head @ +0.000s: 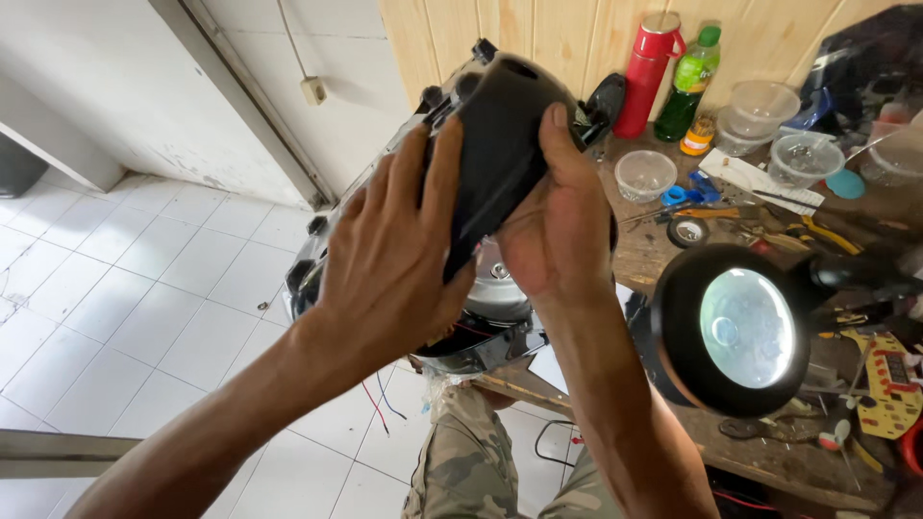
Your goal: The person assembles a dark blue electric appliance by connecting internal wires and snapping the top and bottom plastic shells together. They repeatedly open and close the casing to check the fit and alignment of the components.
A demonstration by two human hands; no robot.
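A black plastic appliance housing (500, 135) with a shiny metal inner part (495, 288) is held up in front of me, tilted. My left hand (389, 259) grips its left side, fingers spread over the black shell. My right hand (558, 231) holds the right side, thumb lying up along the shell. Thin red and blue wires (377, 404) hang below the housing. The housing's underside is hidden behind my hands.
A wooden workbench (654, 255) at right carries a lit round magnifier lamp (745, 327), a red flask (649, 72), a green bottle (690, 82), clear plastic tubs (646, 173), tape (688, 231), tools and a yellow circuit board (889, 380). White floor tiles (144, 288) lie to the left.
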